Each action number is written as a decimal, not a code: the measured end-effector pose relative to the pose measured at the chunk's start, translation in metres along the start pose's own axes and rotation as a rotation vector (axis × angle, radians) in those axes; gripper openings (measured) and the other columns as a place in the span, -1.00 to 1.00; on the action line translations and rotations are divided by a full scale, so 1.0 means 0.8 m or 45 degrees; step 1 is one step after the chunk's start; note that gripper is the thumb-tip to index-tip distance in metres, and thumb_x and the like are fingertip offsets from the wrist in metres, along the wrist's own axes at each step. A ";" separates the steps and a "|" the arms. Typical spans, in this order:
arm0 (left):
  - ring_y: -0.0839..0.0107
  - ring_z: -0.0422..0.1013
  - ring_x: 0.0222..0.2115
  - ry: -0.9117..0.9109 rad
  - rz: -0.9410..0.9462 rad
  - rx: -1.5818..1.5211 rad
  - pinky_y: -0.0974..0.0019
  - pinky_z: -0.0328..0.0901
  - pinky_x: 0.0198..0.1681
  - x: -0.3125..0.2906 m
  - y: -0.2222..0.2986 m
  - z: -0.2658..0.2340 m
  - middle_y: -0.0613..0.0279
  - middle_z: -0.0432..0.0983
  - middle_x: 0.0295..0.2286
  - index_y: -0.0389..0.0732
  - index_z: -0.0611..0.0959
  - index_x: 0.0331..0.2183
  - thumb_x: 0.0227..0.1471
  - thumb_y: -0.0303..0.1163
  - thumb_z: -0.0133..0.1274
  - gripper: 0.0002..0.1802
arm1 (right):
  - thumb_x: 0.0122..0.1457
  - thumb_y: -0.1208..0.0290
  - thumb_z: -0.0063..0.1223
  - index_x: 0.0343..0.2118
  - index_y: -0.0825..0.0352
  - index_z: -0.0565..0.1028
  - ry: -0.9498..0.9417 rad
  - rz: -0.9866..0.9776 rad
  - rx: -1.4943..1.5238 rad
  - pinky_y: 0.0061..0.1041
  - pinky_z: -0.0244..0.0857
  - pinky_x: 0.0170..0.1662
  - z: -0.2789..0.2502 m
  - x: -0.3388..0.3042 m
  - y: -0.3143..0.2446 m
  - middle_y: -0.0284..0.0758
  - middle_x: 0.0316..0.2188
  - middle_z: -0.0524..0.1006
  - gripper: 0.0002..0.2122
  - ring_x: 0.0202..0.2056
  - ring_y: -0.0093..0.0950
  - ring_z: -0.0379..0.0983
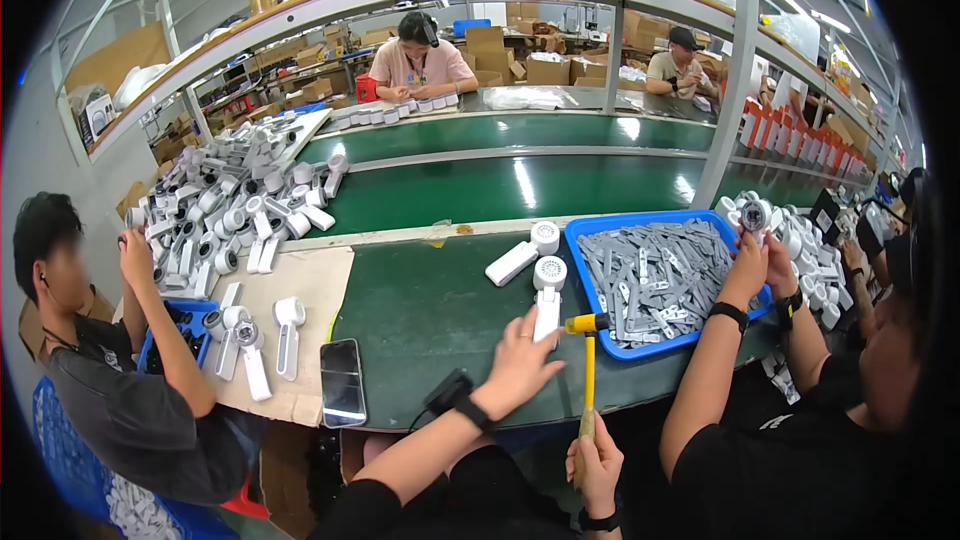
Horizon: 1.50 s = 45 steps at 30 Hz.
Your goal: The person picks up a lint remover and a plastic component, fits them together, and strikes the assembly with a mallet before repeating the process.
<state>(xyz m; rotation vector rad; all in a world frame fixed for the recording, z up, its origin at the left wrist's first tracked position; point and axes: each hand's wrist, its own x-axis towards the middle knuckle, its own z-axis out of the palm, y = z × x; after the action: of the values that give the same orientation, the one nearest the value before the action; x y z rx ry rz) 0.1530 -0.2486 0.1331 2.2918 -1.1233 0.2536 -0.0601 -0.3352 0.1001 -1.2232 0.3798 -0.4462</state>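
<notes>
A white handheld fan [549, 285] lies on the green table in front of me, its round grille facing up. My left hand [520, 365] reaches to the lower end of its handle, fingers stretched and thumb apart, fingertips touching it. My right hand [597, 462] is closed around the handle of a small hammer [590, 370]. The hammer stands upright, its yellow and black head beside the fan's handle. Just beyond lies a second white fan [515, 262]. Close by on the right, a blue tray [574, 258] holds many flat grey plastic strips [650, 280].
A phone [343, 385] lies left, at cardboard [310, 275] bearing several fans. Heaped fans [225, 200] stand farther left. Co-workers sit close on both sides; the right one's hands [765, 265] hold a fan part beside the tray. A metal post [730, 90] rises beyond the tray.
</notes>
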 end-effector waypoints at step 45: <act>0.09 0.44 -0.29 0.566 -0.360 -0.452 0.14 0.35 -0.21 -0.160 -0.098 -0.079 0.10 0.56 -0.39 -0.28 0.66 -0.28 -0.07 -0.42 0.29 -0.74 | 0.19 0.59 0.12 0.18 0.35 0.41 -0.586 -0.484 -1.233 -0.42 0.30 -0.36 0.075 0.010 -0.108 -0.18 -0.51 0.45 -0.54 -0.50 -0.35 0.40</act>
<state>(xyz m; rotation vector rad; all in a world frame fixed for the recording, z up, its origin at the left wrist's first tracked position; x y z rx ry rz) 0.1376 -0.0897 0.1016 1.9186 -0.5600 0.3936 -0.0337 -0.3146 0.2000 -2.3055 -0.0730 -0.2789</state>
